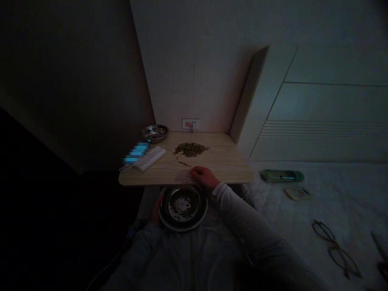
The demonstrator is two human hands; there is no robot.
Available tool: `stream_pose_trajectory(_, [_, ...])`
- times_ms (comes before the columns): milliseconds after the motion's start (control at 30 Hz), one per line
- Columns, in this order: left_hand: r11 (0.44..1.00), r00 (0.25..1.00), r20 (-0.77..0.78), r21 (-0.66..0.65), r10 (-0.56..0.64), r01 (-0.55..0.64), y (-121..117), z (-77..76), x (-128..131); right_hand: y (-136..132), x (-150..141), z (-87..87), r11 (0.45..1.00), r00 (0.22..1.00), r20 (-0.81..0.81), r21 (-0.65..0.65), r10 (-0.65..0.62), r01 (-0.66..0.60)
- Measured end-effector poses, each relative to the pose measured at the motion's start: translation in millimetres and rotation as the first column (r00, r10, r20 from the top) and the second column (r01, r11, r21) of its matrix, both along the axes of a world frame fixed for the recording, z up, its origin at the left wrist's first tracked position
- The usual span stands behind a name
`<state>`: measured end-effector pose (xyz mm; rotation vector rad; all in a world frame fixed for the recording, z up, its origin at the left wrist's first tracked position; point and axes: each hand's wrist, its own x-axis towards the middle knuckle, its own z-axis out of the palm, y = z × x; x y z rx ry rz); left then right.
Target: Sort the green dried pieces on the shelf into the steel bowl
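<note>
My left hand [155,211] is wrapped round the left side of a round metal bowl [183,229], just below the table's front edge. Small dark grains [189,212] lie scattered over the bowl's floor. At the front edge of the small wooden table [224,161], my right hand [204,177] pinches a thin, pale, see-through flat piece [183,176], flat against the wood above the bowl. Its exact kind is too dim to make out. Behind it lies a pile of small grains [191,149], with a short trail of grains nearer the hand.
A second metal bowl [155,133] stands at the back left of the table. Near it are a lit phone [137,152] and a white power strip [150,158]. On the bed to the right lie a green bottle [281,176], a small flat box [297,193] and glasses [335,244].
</note>
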<state>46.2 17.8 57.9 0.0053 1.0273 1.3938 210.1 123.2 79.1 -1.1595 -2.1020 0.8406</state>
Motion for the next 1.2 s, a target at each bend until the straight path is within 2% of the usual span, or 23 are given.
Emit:
stream_pose_trajectory(367, [0.999, 1.000, 0.013, -0.041, 0.012, -0.011, -1.6, 2.0, 0.9, 1.0, 0.3, -2.4, 0.999, 0.999, 0.002, -0.025, 0.041, -0.041])
stream_pose_trajectory(500, [0.999, 0.999, 0.053, -0.038, 0.002, 0.000, -1.2, -0.8, -0.8, 2.2, 0.7, -3.1, 0.994, 0.995, -0.098, -0.100, 0.035, -0.045])
stream_pose_trajectory(567, [1.000, 0.998, 0.057, -0.020, 0.014, -0.013, -1.0, -1.4, -1.4, 4.3, 1.4, -3.9, 0.990, 0.983, -0.185, -0.139, -0.009, -0.017])
stream_pose_trajectory(667, [0.999, 0.999, 0.031, 0.003, 0.033, -0.033, -1.1, 0.0, -1.1, 8.9, 2.2, -5.9, 0.984, 0.952, -0.266, -0.138, -0.149, 0.116])
stream_pose_trajectory(733, [1.000, 0.999, 0.016, -0.005, 0.030, -0.030, -1.7, 2.4, -0.2, 11.5, 2.0, -7.6, 0.976, 0.943, -0.258, -0.107, -0.212, 0.190])
stream_pose_trajectory(800, [0.999, 0.999, 0.008, -0.007, 0.032, -0.032, -2.3, 5.0, 1.1, 13.1, 1.4, -8.8, 0.976, 0.951, -0.220, -0.065, -0.219, 0.210])
stream_pose_trajectory(967, [0.999, 0.999, 0.004, 0.003, 0.036, -0.036, -2.4, 7.1, 2.6, 12.4, 0.2, -8.2, 0.983, 0.973, -0.144, 0.012, -0.181, 0.184])
stream_pose_trajectory(1200, [0.999, 0.999, -0.022, -0.031, 0.044, -0.044, -2.4, 2.2, 0.8, 10.6, 0.3, -5.5, 0.988, 0.985, -0.086, 0.023, -0.152, 0.154])
